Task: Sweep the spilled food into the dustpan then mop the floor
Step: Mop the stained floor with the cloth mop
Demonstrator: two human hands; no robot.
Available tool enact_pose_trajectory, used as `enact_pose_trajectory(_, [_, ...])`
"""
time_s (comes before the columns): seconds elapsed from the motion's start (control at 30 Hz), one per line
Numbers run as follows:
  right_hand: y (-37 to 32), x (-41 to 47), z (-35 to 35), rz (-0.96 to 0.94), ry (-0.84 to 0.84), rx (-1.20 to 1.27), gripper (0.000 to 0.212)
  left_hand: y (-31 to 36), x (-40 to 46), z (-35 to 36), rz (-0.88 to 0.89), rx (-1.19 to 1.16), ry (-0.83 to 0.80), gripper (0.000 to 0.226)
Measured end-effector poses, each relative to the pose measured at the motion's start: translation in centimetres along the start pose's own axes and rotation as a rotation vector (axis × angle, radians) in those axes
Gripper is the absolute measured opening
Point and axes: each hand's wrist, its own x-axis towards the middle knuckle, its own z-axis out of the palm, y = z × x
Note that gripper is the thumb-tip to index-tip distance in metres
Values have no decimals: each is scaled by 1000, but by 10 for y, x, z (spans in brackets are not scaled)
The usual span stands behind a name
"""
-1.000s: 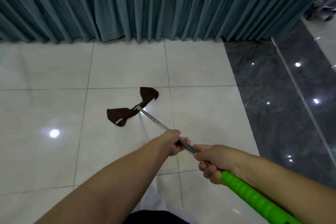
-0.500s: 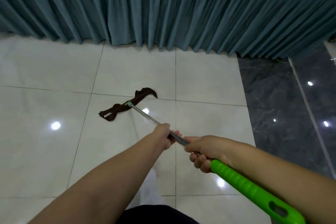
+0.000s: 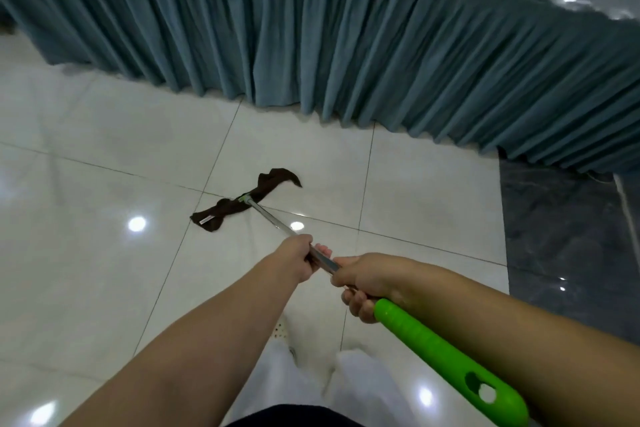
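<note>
Mopping was the step in hand: the dark brown cloth mop head (image 3: 244, 199) lay on the glossy white tiled floor (image 3: 86, 253), far left of the hands. The left hand (image 3: 294, 260), then the right hand (image 3: 369, 282), were clamped around the silver metal mop pole with green plastic grip (image 3: 446, 354). No dustpan showed. The next move probably called for another stroke over unwiped tiles.

Glossy tile floor (image 3: 104, 270), cloth mop head (image 3: 242, 204), shiny metal pole (image 3: 273, 218), smooth plastic grip (image 3: 433, 340)

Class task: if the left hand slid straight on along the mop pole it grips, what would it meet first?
The left hand would run down the bare metal pole and first meet the brown mop cloth on the floor; nothing else seems to lie between.
</note>
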Motion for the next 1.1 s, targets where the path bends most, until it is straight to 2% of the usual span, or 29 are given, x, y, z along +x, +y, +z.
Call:
enact_pose_trajectory(0.07, [-15, 8, 0, 1, -9, -63, 30, 13, 3, -1, 23, -80, -9, 10])
enact_pose_trajectory(0.2, [-47, 22, 1, -2, -35, -153, 28, 37, 11, 1, 67, -141, 10, 19])
enact_pose_trajectory(0.4, [-84, 45, -24, -42, -63, -202, 53, 59, 29, 25, 148, -233, 130, 23])
enact_pose_trajectory(0.67, [-98, 66, -120, 1, -111, -334, 48, 44, 62, 99, 163, -227, 198, 18])
enact_pose_trajectory(0.9, [-101, 43, -198, 32, -162, -419, 38, 15, 59, 167, 138, -293, 162, 15])
enact_pose_trajectory(1.1, [-115, 7, -267, 53, -133, -519, 42, -4, 49, 238, 103, -344, 113, 30])
